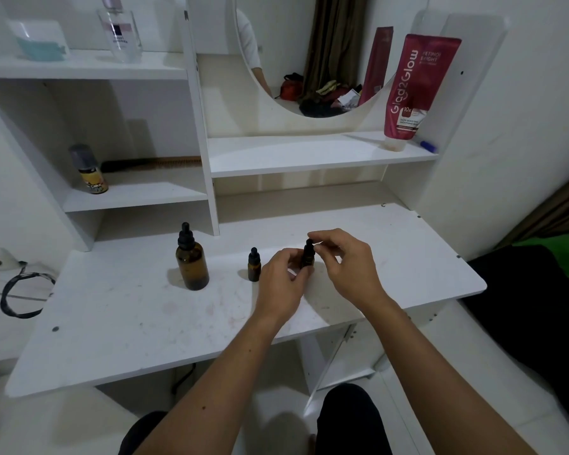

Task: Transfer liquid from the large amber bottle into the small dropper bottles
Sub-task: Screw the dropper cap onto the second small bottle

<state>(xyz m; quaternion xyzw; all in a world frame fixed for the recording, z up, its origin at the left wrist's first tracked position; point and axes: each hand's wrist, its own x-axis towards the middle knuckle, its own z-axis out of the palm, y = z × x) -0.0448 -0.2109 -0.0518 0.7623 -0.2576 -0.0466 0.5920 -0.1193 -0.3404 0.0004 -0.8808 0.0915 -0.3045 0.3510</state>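
The large amber bottle [192,265] stands upright on the white desk [128,323], its black dropper cap on. Right of it stands a small amber dropper bottle [254,265], capped and untouched. A second small dropper bottle [308,255] is between my hands. My left hand [283,284] holds its body with the fingertips. My right hand [344,262] pinches its black dropper cap from the right. The lower part of this bottle is hidden behind my left fingers.
A white shelf unit rises behind the desk, with a yellow spray can [91,170] and a comb in the left niche. A red lotion tube [414,90] leans on the shelf under the round mirror [309,54]. A black cable [17,290] hangs at the left.
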